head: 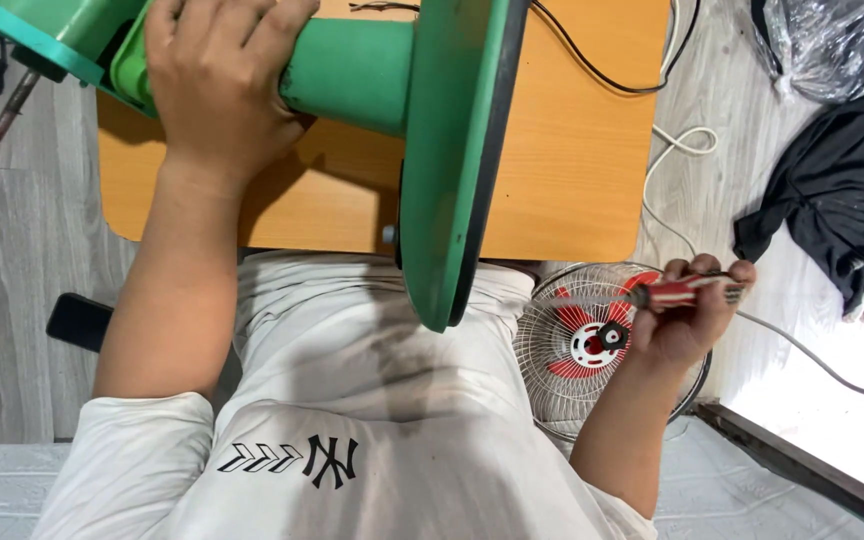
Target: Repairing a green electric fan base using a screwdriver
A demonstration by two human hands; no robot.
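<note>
The left hand (217, 85) reaches forward on a straight forearm, fingers curled down in a grip. The right hand (687, 315) is out to the side, elbow bent, fingers closed.

At the top centre of the frame the fan stand (352, 70) is matte green, and its round base (447, 170) is a brighter green edged with a black rim, both set against the warm orange-brown wooden table (572, 150). At the right centre the screwdriver (677, 291) has a red handle with a dark tip end, and below it the fan grille (562, 350) is silver-white wire with a red and white hub. The floor (12, 260) at the left is pale grey wood grain, the shirt (352, 440) at the bottom is white with black marks, and the cloth (822, 200) at the upper right is black.
</note>
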